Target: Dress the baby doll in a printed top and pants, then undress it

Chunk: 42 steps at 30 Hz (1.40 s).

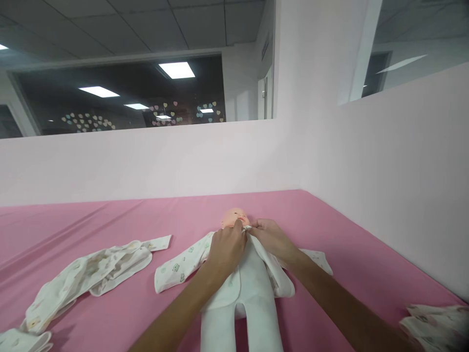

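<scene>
While the cloth-bodied baby doll lies face-up on the pink sheet, in the head view the left hand and right hand, close together, pinch its patterned baby top at the neckline, covering the neck. A crumpled baby garment lies left; bunched printed cloth, lower right.

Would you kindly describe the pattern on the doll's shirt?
The shirt is white with small scattered greenish prints, seen best in the head view.
</scene>
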Tool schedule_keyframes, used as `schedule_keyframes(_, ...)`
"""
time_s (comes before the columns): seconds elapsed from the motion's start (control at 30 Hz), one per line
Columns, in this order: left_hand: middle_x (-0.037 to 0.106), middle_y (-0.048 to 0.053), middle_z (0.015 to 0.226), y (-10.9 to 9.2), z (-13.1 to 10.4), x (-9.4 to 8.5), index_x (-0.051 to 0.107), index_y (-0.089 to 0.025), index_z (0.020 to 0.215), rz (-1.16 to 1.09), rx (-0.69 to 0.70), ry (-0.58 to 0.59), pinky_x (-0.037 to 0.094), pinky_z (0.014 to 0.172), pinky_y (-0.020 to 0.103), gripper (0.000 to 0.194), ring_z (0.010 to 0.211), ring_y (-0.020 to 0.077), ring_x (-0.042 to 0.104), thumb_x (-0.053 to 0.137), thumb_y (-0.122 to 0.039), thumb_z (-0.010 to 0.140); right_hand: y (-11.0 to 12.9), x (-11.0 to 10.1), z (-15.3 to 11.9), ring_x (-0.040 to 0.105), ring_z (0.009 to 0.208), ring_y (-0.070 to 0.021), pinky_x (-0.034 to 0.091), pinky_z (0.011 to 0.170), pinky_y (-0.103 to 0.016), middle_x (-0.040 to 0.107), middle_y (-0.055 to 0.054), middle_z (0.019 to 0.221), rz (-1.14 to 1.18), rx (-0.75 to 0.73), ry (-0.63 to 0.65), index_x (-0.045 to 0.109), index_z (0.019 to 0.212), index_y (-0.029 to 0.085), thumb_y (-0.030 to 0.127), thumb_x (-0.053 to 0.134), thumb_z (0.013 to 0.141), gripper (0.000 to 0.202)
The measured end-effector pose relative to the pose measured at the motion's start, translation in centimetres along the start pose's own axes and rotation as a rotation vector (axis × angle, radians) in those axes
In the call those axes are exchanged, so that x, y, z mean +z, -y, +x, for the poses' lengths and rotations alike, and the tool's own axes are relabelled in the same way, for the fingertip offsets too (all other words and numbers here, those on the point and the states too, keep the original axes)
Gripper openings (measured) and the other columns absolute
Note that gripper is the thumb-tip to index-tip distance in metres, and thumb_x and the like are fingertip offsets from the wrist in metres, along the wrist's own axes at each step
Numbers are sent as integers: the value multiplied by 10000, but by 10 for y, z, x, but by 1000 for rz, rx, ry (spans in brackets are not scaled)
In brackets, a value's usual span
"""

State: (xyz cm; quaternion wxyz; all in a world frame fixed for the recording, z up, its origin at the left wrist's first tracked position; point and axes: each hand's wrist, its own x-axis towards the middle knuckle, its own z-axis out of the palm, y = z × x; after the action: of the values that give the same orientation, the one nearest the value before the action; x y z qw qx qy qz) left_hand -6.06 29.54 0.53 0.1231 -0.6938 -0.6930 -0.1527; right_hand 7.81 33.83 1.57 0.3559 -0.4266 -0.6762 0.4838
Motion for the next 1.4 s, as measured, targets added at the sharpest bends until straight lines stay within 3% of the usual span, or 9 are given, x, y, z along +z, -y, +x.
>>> schedule_keyframes(0.3, 661, 44, 743, -1, -3, 10, 479, -190, 1039, 80, 56, -15, 178, 515, 319, 175, 655, 244, 616, 339, -247, 951, 1, 3, -1, 515, 669, -132, 364, 591, -234, 590, -1, 699, -64, -47, -94, 585, 717, 156, 355, 573, 747, 201)
schedule_keyframes(0.57, 672, 58, 801, -3, -4, 4, 478, -182, 1067, 80, 75, 4, 201, 522, 319, 190, 695, 244, 629, 325, -215, 960, 2, 2, -3, 501, 661, -129, 355, 580, -231, 577, -2, 708, -87, -34, -87, 562, 716, 171, 293, 529, 723, 127)
schedule_keyframes(0.77, 679, 69, 855, -1, -5, 5, 489, -185, 1050, 81, 89, 21, 226, 536, 318, 180, 723, 251, 633, 341, -231, 959, 3, 0, -2, 331, 553, -89, 243, 495, -223, 356, 32, 588, -69, -37, -24, 373, 592, 185, 318, 513, 764, 259)
schedule_keyframes(0.9, 675, 66, 834, -1, -5, 6, 486, -189, 1054, 77, 88, 25, 257, 537, 325, 190, 700, 267, 624, 330, -240, 959, 3, -2, -2, 301, 531, -77, 230, 481, -221, 309, 49, 579, 54, -5, -5, 344, 596, 187, 310, 536, 765, 283)
schedule_keyframes(1.03, 689, 74, 887, -1, -2, 6, 490, -199, 1067, 67, 62, 47, 305, 565, 331, 206, 739, 278, 636, 321, -216, 951, 3, -4, -3, 430, 570, -95, 343, 525, -225, 468, 32, 604, 221, 38, 57, 475, 641, 171, 325, 620, 747, 236)
schedule_keyframes(1.17, 693, 91, 933, 0, 1, 6, 503, -200, 1084, 52, 48, 82, 340, 596, 332, 217, 785, 286, 650, 332, -235, 956, 0, -4, 0, 578, 702, -137, 466, 669, -256, 633, -31, 749, 338, 98, 85, 621, 788, 145, 257, 657, 730, 131)
schedule_keyframes(1.27, 694, 93, 947, 0, 1, 5, 523, -195, 1059, 45, 62, 91, 347, 614, 328, 212, 809, 283, 652, 341, -238, 958, -5, -4, 4, 604, 755, -136, 480, 727, -257, 661, -40, 816, 371, 100, 86, 645, 868, 144, 205, 654, 722, 159)
schedule_keyframes(1.4, 693, 85, 934, 1, 1, 3, 545, -194, 1004, 6, 70, 85, 321, 610, 319, 223, 829, 272, 649, 331, -247, 967, -10, -4, 6, 553, 699, -112, 438, 651, -230, 618, -4, 760, 269, 78, 63, 632, 852, 157, 266, 658, 723, 170)
